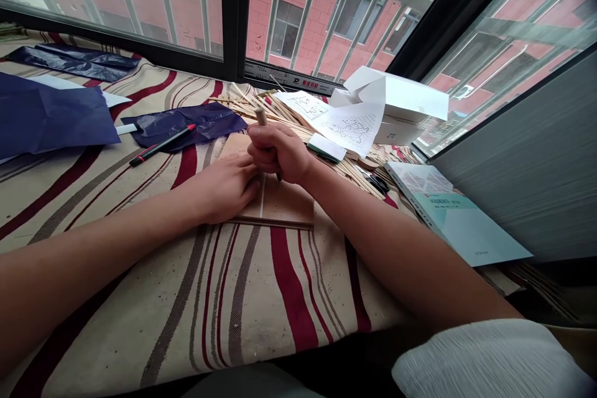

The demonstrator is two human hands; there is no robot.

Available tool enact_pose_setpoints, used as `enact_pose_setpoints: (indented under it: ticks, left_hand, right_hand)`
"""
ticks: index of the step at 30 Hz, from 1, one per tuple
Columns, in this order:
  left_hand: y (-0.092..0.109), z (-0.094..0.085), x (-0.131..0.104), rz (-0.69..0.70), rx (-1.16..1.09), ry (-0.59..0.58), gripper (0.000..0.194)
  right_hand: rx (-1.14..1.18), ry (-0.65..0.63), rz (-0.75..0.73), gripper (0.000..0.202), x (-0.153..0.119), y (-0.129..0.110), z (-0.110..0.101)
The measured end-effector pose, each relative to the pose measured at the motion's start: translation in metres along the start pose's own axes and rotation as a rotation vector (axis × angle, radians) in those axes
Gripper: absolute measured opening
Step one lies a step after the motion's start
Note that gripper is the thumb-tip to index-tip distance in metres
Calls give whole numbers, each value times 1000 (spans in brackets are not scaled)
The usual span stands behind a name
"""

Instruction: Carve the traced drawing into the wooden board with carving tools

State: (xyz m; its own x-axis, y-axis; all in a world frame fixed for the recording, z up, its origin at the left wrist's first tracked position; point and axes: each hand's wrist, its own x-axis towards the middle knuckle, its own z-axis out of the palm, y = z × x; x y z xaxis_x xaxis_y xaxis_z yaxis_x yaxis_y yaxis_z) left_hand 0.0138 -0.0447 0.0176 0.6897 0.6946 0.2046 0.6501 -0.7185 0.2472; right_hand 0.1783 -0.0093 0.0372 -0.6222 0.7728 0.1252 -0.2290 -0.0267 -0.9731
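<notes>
A wooden board (289, 204) lies on the striped cloth, with a thin pale strip (262, 197) running across it. My right hand (278, 150) is wrapped round a tool with a wooden handle (260, 116), held upright; its dark lower end meets the board beside the strip. Flat on the board's left part rests my left hand (229, 186), its fingertips close to my right hand. Part of the board and of the strip is hidden under the hands.
Thin wooden strips (280, 113), drawn sheets (354, 127), a white box (405, 96) and black scissors (379, 183) lie beyond the board. A book (454, 211) is at the right. Dark blue sheets (51, 113) and a red-tipped black pen (161, 145) lie left.
</notes>
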Motion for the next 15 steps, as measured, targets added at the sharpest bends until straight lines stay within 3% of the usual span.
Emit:
enact_pose_setpoints:
  ticks: [4, 7, 9, 15]
  left_hand:
    - [-1, 2, 0, -8, 31, -16, 59]
    - [-1, 2, 0, -28, 55, -17, 60]
    - [0, 1, 0, -28, 49, -14, 60]
    - [1, 0, 0, -37, 23, -23, 61]
  right_hand:
    - [-28, 302, -93, 47, 1, 0, 16]
    - [-13, 360, -94, 47, 3, 1, 17]
    - [19, 288, -67, 48, 2, 1, 12]
    - [124, -93, -7, 44, 2, 3, -11]
